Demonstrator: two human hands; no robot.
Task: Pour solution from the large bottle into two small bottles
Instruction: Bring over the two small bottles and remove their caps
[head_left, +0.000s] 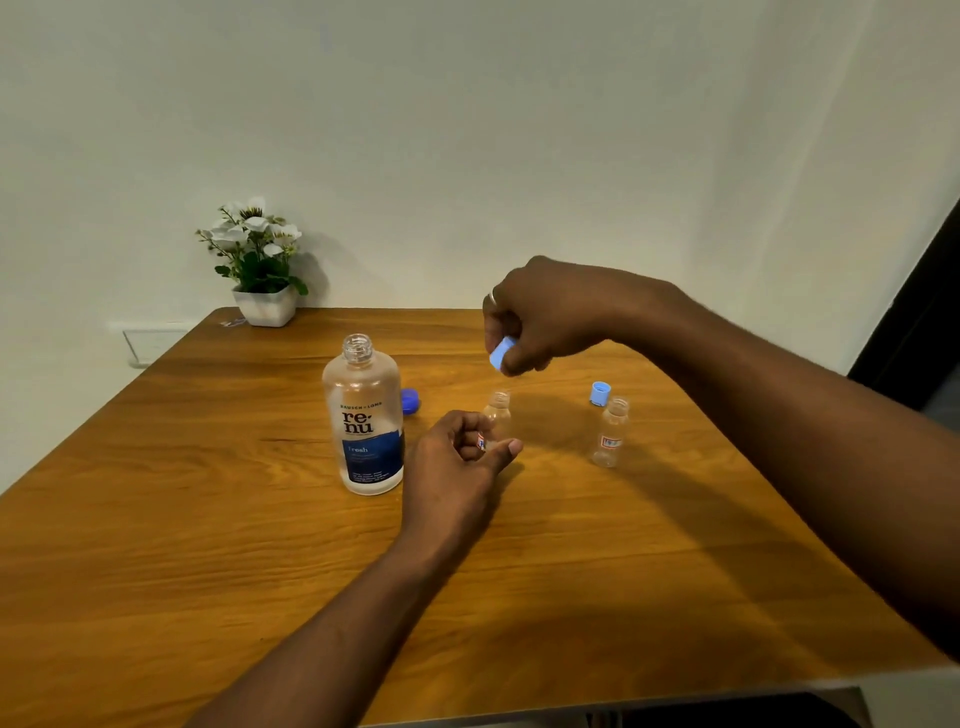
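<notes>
On the wooden surface (208, 545), the left hand (457, 462) curls its fingers (506, 448) around the lower body of a small clear plastic bottle (497, 413), uncapped and upright. Just left stands the large clear bottle (363, 415), open-necked, its label reading "Bausch + Lomb", "renu", "fresh". A second small clear bottle (612, 431) stands well to the right, label unreadable, a light blue cap (600, 393) behind it. A dark blue cap (410, 401) lies behind the large bottle. Above, the right hand (550, 312) pinches another light blue cap (502, 355) between its fingertips.
</notes>
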